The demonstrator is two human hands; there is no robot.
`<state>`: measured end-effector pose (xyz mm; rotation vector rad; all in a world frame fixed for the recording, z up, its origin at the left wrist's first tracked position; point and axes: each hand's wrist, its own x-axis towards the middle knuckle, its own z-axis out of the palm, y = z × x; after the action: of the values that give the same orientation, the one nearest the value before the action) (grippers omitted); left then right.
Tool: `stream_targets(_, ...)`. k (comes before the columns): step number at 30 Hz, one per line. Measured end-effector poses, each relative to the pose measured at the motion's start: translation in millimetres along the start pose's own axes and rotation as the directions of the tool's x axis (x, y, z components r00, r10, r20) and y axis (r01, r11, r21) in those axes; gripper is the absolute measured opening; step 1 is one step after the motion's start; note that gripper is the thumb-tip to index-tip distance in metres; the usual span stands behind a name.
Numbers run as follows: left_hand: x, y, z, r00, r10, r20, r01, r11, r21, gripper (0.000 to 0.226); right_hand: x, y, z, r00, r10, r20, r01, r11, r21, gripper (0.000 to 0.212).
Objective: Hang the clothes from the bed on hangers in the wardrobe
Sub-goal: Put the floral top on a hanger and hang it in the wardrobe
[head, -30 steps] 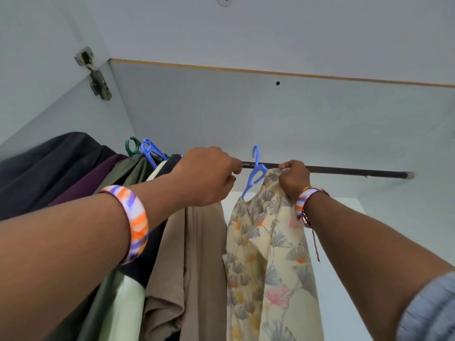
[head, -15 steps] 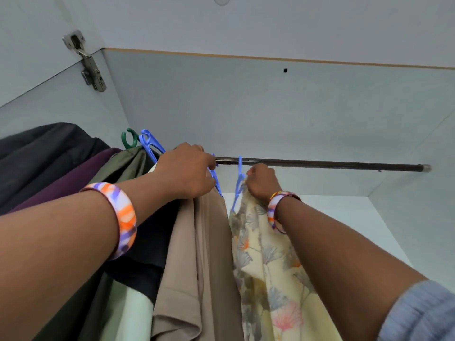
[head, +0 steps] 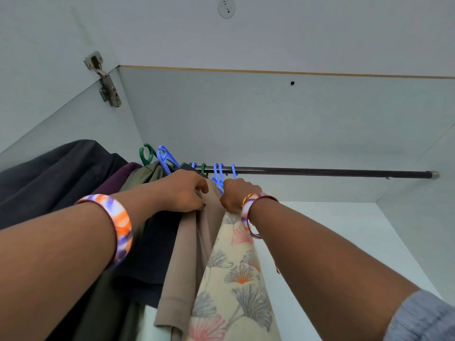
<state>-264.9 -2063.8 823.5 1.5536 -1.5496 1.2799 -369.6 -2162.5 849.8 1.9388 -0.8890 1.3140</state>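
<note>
Floral dress (head: 236,274) got shoved left against the tan garment (head: 194,242), left hand (head: 183,193) and right hand (head: 237,194) both gripping fabric at the rod (head: 320,172).

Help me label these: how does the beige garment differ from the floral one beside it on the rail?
The beige garment is plain; the floral garment is cream with fan-shaped prints. The beige one hangs left, gripped by the left hand; the floral one hangs right, gripped by the right hand. Both hang from blue hangers on the rail.
</note>
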Motion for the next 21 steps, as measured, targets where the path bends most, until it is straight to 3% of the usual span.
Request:
stream_targets(5, -10.6, -1.1, -20.1, 0.992, -0.052, -0.113, 0.033, 0.986, -0.164, 0.014, -27.0, -19.6, -21.2, 0.914, -0.204, -0.350, 0.137, 0.969, -0.206, 0.025)
stream_targets(8, -20.3, 3.6, -32.0, 0.983, -0.113, -0.143, 0.082, 0.974, -0.210, 0.018, -43.0, -32.7, -32.3, 0.851, -0.354, -0.388, 0.285, 0.932, -0.225, 0.024)
stream_targets(12, -45.1, 14.0, -41.6, 0.979, -0.156, -0.132, 0.141, 0.983, -0.119, 0.023, -67.6, -41.7, -35.7, 0.826, -0.402, -0.395, 0.379, 0.915, -0.138, 0.024)
stream_targets(15, -72.2, 18.6, -46.7, 0.987, -0.149, -0.058, 0.143, 0.985, -0.097, 0.025, -91.4, -43.0, -31.5, 0.823, -0.411, -0.392, 0.439, 0.898, -0.020, 0.022)
stream_targets(18, -104.6, 23.7, -52.2, 0.983, -0.146, 0.110, 0.163, 0.971, -0.174, 0.021, -118.8, -42.3, -23.8, 0.780, -0.452, -0.433, 0.518, 0.855, 0.041, 0.019)
stream_targets(21, -139.4, 23.4, -55.0, 0.966, -0.168, 0.198, 0.195, 0.972, -0.129, 0.012, -150.2, -46.7, -16.1, 0.781, -0.400, -0.480, 0.506, 0.855, 0.112, 0.019)
